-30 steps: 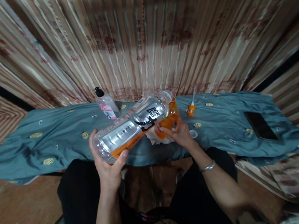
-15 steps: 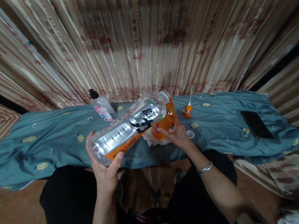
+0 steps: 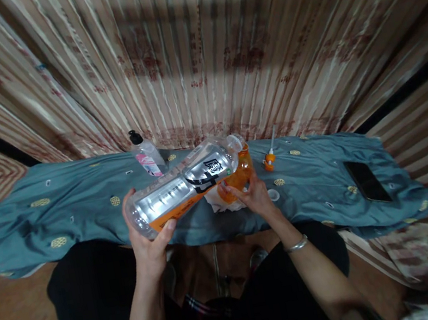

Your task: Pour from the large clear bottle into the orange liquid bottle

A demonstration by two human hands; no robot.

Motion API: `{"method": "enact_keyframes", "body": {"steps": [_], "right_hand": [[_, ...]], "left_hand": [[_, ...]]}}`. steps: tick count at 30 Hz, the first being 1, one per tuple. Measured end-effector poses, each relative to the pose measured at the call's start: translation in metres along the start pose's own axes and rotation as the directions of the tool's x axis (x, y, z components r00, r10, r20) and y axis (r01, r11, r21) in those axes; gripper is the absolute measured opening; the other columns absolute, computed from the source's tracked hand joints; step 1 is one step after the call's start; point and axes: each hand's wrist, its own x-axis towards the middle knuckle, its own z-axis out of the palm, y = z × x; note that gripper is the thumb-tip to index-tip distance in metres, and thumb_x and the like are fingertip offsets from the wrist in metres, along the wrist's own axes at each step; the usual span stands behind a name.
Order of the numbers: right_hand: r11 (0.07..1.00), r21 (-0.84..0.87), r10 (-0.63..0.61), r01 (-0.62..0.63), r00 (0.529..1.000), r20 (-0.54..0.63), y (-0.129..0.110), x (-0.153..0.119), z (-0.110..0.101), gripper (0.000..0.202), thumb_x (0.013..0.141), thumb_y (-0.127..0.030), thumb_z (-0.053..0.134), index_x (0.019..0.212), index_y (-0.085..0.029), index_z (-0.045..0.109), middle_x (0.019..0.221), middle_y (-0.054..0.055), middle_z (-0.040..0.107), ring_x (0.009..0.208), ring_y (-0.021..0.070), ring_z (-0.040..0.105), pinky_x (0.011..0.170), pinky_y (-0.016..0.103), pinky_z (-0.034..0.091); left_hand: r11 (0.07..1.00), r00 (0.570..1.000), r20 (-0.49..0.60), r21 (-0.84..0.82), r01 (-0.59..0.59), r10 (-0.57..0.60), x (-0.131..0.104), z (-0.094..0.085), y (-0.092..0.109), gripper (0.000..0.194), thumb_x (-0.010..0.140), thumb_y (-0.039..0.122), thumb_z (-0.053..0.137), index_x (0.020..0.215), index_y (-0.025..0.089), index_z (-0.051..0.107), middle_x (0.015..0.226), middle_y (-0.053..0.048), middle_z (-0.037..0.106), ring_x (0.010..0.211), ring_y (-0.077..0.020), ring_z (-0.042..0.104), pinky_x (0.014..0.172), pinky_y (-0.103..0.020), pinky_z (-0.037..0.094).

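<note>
My left hand [image 3: 150,248] is closed around the base of a large clear plastic bottle [image 3: 185,184] with a silver and orange label. The bottle is tilted, its neck toward the right and higher than its base. That neck meets the mouth of an orange see-through bottle [image 3: 244,163]. My right hand [image 3: 254,196] grips this orange bottle by its side. Under it lies a crumpled white tissue [image 3: 221,203]. Whether liquid passes between the two bottles cannot be made out. A small white cap [image 3: 273,195] rests beside my right hand.
An orange pump top [image 3: 269,161] with a pale tube lies to the right. A clear bottle with a black cap and pink label [image 3: 148,158] stands at the back left. A dark phone [image 3: 367,181] rests on the green cloth [image 3: 89,204] at right. Striped curtains hang close behind.
The view has shifted very slightly. Both hands keep their holds, and the two bottles stay mouth to mouth at nearly the same tilt.
</note>
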Motion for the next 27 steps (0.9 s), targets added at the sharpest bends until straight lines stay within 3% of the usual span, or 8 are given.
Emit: {"method": "enact_keyframes", "body": {"steps": [7, 13, 18, 27], "right_hand": [[1.0, 0.005, -0.011, 0.011, 1.0, 0.006, -0.0014, 0.0006, 0.0014, 0.078, 0.081, -0.064, 0.078, 0.141, -0.017, 0.058, 0.121, 0.018, 0.08, 0.107, 0.0383, 0.079, 0.091, 0.052, 0.064], [0.999, -0.021, -0.039, 0.039, 0.999, -0.008, -0.001, 0.0009, 0.003, 0.082, 0.081, -0.065, 0.078, 0.143, -0.015, 0.056, 0.12, 0.019, 0.08, 0.107, 0.0385, 0.079, 0.091, 0.051, 0.065], [0.999, -0.028, -0.045, 0.045, 0.999, 0.002, 0.0008, 0.0014, 0.0027, 0.081, 0.081, -0.061, 0.079, 0.143, -0.015, 0.056, 0.126, 0.021, 0.078, 0.113, 0.0393, 0.078, 0.094, 0.052, 0.064], [0.999, 0.007, -0.037, 0.037, 0.999, 0.013, -0.0011, 0.0011, 0.0011, 0.079, 0.081, -0.054, 0.081, 0.146, -0.017, 0.056, 0.12, 0.016, 0.081, 0.106, 0.0376, 0.08, 0.09, 0.052, 0.066]], "left_hand": [[0.998, 0.999, 0.014, -0.049, 0.048, -0.047, 0.0002, -0.004, -0.0039, 0.112, 0.066, 0.058, 0.091, 0.161, 0.023, 0.04, 0.139, -0.013, 0.063, 0.123, -0.031, 0.066, 0.111, -0.045, 0.051], [0.999, 1.0, 0.012, -0.021, 0.024, -0.024, 0.0012, -0.0073, -0.0079, 0.103, 0.068, 0.057, 0.09, 0.155, 0.024, 0.046, 0.138, -0.013, 0.063, 0.125, -0.0329, 0.066, 0.111, -0.047, 0.052], [0.999, 1.0, 0.004, -0.033, 0.024, -0.024, 0.0021, -0.0051, -0.0062, 0.107, 0.066, 0.059, 0.09, 0.156, 0.023, 0.044, 0.139, -0.014, 0.063, 0.125, -0.0337, 0.067, 0.109, -0.048, 0.053], [1.0, 0.999, 0.034, -0.001, 0.01, -0.01, 0.0023, -0.0073, -0.0079, 0.11, 0.069, 0.06, 0.088, 0.161, 0.023, 0.038, 0.14, -0.015, 0.063, 0.124, -0.0345, 0.068, 0.106, -0.049, 0.056]]}}
